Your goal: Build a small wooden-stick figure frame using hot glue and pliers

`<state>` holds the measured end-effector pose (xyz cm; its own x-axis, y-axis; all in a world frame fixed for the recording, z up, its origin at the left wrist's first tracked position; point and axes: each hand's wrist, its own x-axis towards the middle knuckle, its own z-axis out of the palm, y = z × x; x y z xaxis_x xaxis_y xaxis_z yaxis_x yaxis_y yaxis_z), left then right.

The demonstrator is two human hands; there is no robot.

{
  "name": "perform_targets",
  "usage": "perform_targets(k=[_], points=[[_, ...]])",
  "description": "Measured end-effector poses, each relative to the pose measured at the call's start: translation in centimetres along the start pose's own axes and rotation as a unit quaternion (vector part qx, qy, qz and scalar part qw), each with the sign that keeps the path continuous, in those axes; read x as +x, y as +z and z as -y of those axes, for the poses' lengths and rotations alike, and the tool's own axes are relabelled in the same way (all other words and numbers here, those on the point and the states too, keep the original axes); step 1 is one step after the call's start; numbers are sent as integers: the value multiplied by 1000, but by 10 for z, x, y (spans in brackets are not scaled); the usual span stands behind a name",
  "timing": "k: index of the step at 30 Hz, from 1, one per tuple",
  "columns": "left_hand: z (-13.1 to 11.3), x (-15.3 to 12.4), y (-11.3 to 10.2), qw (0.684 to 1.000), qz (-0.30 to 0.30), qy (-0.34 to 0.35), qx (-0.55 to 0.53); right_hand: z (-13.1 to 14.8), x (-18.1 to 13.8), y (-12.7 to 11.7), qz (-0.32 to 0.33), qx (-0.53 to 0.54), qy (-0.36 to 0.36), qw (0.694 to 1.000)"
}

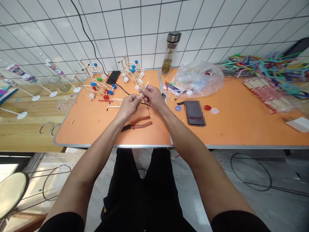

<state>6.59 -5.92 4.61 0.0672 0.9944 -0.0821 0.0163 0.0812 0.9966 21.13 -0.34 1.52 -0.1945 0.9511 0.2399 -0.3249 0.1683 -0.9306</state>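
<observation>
Over the orange table, my left hand (pixel 131 104) and my right hand (pixel 154 96) meet with fingertips pinched together. Between them is a short, thin wooden stick (pixel 146 84), its upper end poking out above my right fingers. Both hands appear to grip it; its lower part is largely covered by fingertips. A small frame of wooden sticks (pixel 115 103) lies just left of my left hand. Closer to me, below the hands, rest pliers (pixel 142 123) with reddish-brown handles.
Stick models with coloured round caps (pixel 100 84) stand at the back left, near a black phone (pixel 113 77). A glass tea bottle (pixel 167 61) stands by the tiled wall. Rightward are a plastic bag (pixel 198 79), a dark phone (pixel 195 112) and colourful pipe cleaners (pixel 260 66). A black cable (pixel 91 40) hangs down.
</observation>
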Motion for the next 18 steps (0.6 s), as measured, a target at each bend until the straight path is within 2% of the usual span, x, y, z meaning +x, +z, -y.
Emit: perform_targets(k=[3,8,12,18], points=[[5,1,4,999,32,-21,-10,-1,8,-13,-70,9,-4,997],[25,-9,-5,997,55,-54,-18,0,16,-30,-155,5,-5,988],[35,-15,-10,996,70,-46,-30,-3,18,-31,-151,1,4,989],[33,-21,-12,991,104,-52,-71,-4,19,-32,-141,16,-7,990]])
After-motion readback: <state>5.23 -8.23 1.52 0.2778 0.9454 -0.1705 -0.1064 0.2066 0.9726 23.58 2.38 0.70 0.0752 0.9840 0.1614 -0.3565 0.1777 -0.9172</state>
